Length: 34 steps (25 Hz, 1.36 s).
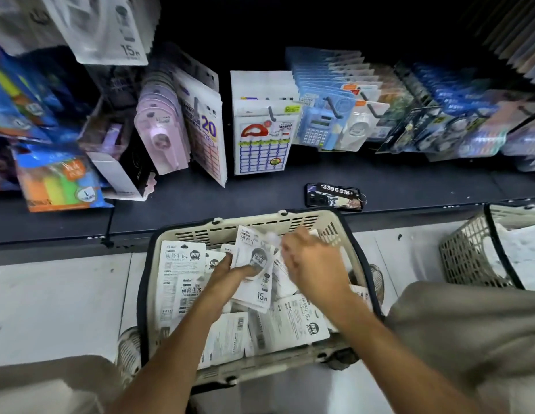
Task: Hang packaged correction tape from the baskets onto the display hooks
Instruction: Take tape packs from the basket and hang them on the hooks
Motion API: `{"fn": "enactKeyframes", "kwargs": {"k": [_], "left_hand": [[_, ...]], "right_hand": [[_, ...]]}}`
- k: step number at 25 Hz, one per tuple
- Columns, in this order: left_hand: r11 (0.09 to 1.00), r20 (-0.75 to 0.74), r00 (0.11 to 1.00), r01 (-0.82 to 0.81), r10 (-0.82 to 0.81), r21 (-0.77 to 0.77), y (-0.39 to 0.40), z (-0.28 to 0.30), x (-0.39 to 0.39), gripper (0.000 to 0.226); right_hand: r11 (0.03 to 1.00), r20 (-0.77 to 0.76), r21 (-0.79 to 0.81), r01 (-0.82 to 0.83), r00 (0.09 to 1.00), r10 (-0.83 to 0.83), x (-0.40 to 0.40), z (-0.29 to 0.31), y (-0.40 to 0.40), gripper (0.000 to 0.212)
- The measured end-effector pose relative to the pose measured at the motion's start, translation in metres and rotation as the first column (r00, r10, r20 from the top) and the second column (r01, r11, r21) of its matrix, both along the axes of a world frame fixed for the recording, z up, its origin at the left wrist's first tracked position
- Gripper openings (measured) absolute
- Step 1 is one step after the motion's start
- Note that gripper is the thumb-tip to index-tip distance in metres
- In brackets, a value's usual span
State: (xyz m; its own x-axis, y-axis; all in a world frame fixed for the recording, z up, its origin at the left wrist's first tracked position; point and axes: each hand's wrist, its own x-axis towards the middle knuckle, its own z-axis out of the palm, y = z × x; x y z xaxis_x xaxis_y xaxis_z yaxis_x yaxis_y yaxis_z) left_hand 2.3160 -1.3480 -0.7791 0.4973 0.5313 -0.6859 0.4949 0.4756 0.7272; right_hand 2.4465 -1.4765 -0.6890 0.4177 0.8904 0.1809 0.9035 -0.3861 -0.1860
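1. The cream basket [182, 234] with a dark rim sits on the pale floor directly below the dark shelf ledge [260, 186]. It is loaded with white packaged correction tape, lying flat and overlapping, some face up and some showing barcodes.
2. The left hand [230, 271] is inside the basket; its thumb and fingers pinch a small stack of packets [254, 258], held tilted above the loose pile [290, 321].
3. The right hand [312, 261] is over the same stack, fingers curled downward at its upper edge. The hand is blurred, so I cannot tell whether it grips a packet.
4. A second mesh basket [466, 258] stands to the right, well apart, with white contents partly out of view.
5. A phone [335, 197] lies on the ledge just behind the basket.
6. Display hooks [272, 113] above the ledge carry hanging stationery cards.
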Motion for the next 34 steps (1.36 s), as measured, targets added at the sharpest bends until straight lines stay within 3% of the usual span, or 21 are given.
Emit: {"fn": "enactKeyframes", "kwargs": {"k": [4,6,7,8,9,10,11,12,14,15,16,17,18,20,22,24,26,29,31,32,34], "left_hand": [[0.971,0.031,0.999,-0.008,0.016,-0.240,0.001,0.004,0.002,0.054],[0.980,0.008,0.998,0.067,-0.067,-0.186,-0.002,0.000,-0.005,0.058],[0.988,-0.006,0.996,0.089,-0.090,-0.125,-0.005,-0.005,-0.007,0.068],[0.994,-0.020,0.996,0.086,-0.087,-0.071,-0.007,-0.008,-0.008,0.074],[0.996,-0.034,0.996,0.083,-0.083,-0.024,-0.008,-0.012,-0.007,0.073],[0.996,-0.047,0.995,0.091,-0.091,0.011,-0.007,-0.012,-0.004,0.068],[0.994,-0.062,0.993,0.101,-0.099,0.034,-0.007,-0.014,-0.002,0.064],[0.994,-0.070,0.993,0.096,-0.093,0.044,-0.006,-0.013,0.000,0.060],[0.990,-0.105,0.990,0.105,-0.095,0.093,-0.004,-0.015,0.002,0.055],[0.984,-0.131,0.985,0.129,-0.113,0.122,-0.004,-0.017,0.001,0.056],[0.977,-0.149,0.980,0.155,-0.133,0.144,-0.004,-0.018,0.000,0.057],[0.971,-0.156,0.976,0.175,-0.150,0.162,-0.004,-0.020,-0.001,0.060],[0.966,-0.157,0.974,0.190,-0.163,0.176,-0.005,-0.021,-0.002,0.062],[0.959,-0.132,0.972,0.215,-0.193,0.187,-0.005,-0.019,-0.003,0.065],[0.962,-0.054,0.975,0.220,-0.214,0.160,-0.003,-0.014,-0.005,0.066],[0.973,0.064,0.975,0.208,-0.215,0.102,0.000,-0.001,-0.006,0.066],[0.981,0.162,0.968,0.190,-0.193,0.037,0.003,0.016,-0.005,0.066],[0.993,0.198,0.975,0.113,-0.103,-0.043,0.008,0.032,-0.004,0.062],[0.996,0.210,0.978,0.028,-0.010,-0.083,0.010,0.039,-0.006,0.054],[0.997,0.212,0.977,0.009,0.008,-0.079,0.012,0.043,-0.005,0.055],[0.998,0.210,0.978,0.012,0.000,-0.057,0.013,0.053,-0.003,0.056]], "right_hand": [[0.982,0.058,-0.157,-0.108,0.991,0.118,-0.059,-0.039,-0.006,0.037],[0.966,-0.193,-0.173,-0.193,0.968,0.159,-0.069,-0.055,-0.011,0.032],[0.956,-0.401,-0.149,-0.254,0.899,0.177,-0.070,-0.059,-0.013,0.031],[0.961,-0.637,-0.095,-0.258,0.758,0.140,-0.070,-0.060,-0.013,0.029],[0.984,-0.784,-0.056,-0.169,0.618,0.062,-0.067,-0.060,-0.012,0.025],[0.999,-0.842,-0.043,-0.023,0.540,-0.024,-0.059,-0.063,-0.012,0.020],[0.989,-0.822,-0.094,0.115,0.551,-0.143,-0.045,-0.066,-0.014,0.017],[0.962,-0.720,-0.185,0.201,0.638,-0.272,-0.027,-0.070,-0.020,0.019],[0.839,-0.410,-0.529,0.129,0.826,-0.386,0.004,-0.078,-0.036,0.039],[0.763,-0.376,-0.643,0.059,0.844,-0.383,0.011,-0.079,-0.042,0.043],[0.740,-0.449,-0.673,0.011,0.789,-0.420,0.014,-0.080,-0.046,0.042],[0.779,-0.587,-0.627,-0.006,0.660,-0.468,0.014,-0.078,-0.045,0.037],[0.844,-0.737,-0.536,0.033,0.469,-0.486,0.009,-0.075,-0.041,0.033],[0.863,-0.893,-0.393,0.317,0.091,-0.440,0.013,-0.061,-0.027,0.033],[0.774,-0.916,-0.401,0.491,-0.224,-0.332,0.030,-0.042,-0.012,0.024],[0.790,-0.879,-0.417,0.450,-0.422,-0.224,0.047,-0.019,-0.005,0.011],[0.848,-0.897,-0.350,0.398,-0.402,-0.183,0.056,-0.005,-0.006,0.023],[0.886,-0.979,-0.201,0.418,-0.118,-0.166,0.041,-0.005,-0.005,0.070],[0.916,-0.997,-0.073,0.396,0.001,-0.080,0.018,-0.019,-0.006,0.096],[0.906,-0.999,-0.049,0.421,0.000,-0.054,0.006,-0.023,-0.007,0.097],[0.864,-0.992,-0.074,0.498,-0.122,-0.015,-0.006,-0.029,-0.008,0.080]]}}
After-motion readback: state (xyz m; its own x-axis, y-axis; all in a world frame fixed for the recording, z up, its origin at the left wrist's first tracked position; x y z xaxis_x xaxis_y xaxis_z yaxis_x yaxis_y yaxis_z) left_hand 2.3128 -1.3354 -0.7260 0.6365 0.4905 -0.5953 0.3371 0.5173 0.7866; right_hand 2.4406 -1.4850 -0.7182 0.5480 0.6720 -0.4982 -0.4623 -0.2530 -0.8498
